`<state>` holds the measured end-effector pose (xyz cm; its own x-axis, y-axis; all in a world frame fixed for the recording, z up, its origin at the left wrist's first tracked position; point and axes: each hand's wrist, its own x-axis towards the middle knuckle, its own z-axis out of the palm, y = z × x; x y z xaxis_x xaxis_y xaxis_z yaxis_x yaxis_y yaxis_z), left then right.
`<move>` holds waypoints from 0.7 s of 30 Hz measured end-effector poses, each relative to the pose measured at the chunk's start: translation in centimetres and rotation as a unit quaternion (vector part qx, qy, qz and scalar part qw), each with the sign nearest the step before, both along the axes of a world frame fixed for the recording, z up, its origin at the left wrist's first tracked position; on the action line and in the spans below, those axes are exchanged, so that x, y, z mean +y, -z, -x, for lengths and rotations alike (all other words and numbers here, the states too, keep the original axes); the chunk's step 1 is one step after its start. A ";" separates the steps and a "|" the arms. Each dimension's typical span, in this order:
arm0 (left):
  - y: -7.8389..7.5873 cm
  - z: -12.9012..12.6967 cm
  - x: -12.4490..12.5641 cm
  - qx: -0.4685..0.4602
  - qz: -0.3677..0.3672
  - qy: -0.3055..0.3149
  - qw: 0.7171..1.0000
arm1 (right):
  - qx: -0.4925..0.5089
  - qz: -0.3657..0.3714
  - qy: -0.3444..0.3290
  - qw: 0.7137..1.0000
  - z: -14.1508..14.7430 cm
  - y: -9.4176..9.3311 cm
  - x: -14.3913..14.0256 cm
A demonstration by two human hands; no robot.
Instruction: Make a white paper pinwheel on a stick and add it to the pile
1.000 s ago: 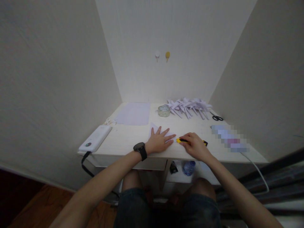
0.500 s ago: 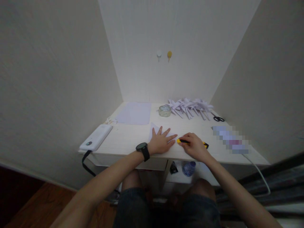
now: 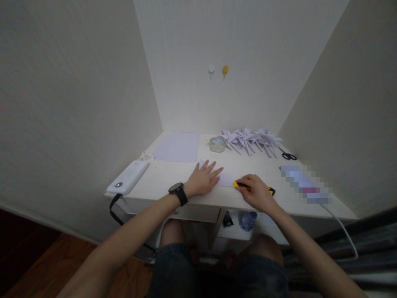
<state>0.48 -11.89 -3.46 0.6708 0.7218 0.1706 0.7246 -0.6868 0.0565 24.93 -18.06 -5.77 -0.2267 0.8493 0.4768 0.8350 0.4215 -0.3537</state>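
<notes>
My left hand (image 3: 203,179) lies flat with fingers spread on a sheet of white paper (image 3: 226,179), covering much of it. The paper's right part shows between my two hands, and a corner sticks out beyond my left fingers. My right hand (image 3: 254,191) is wrapped round a yellow and black utility knife (image 3: 243,186). The knife's yellow front end is at the right edge of the paper, and its rear end shows behind the hand. Whether the blade is out is too small to tell.
Behind my hands are a larger paper sheet (image 3: 178,147), a roll of clear tape (image 3: 217,145), several folded paper pinwheels (image 3: 248,138) and black-handled scissors (image 3: 289,156). A white device (image 3: 128,178) stands at the left edge of the desk (image 3: 297,205). A blurred-out object (image 3: 302,182) with a white cable lies right.
My left hand has slid left across the paper, uncovering more of its right part. My right hand keeps hold of the utility knife in about the same place. The view has shifted slightly.
</notes>
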 end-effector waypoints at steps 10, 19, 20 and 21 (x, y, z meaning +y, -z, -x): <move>1.2 0.5 0.6 0.025 0.005 -0.010 1.000 | -0.011 -0.006 -0.029 0.999 -0.1 -0.1 0.0; 0.7 0.6 0.4 0.028 0.008 -0.001 1.000 | -0.023 -0.022 -0.062 0.998 -0.8 0.3 0.7; 0.6 0.6 0.3 0.029 0.009 -0.001 1.000 | -0.024 -0.023 -0.063 0.997 -0.9 0.3 0.8; 0.6 0.6 0.3 0.030 0.009 -0.001 1.000 | -0.025 -0.024 -0.066 0.997 -1.0 0.3 1.0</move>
<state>-0.10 -11.55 -4.09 0.6784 0.7252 0.1177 0.7280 -0.6851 0.0244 25.90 -17.08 -6.11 -0.3591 0.7872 0.5013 0.7872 0.5440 -0.2904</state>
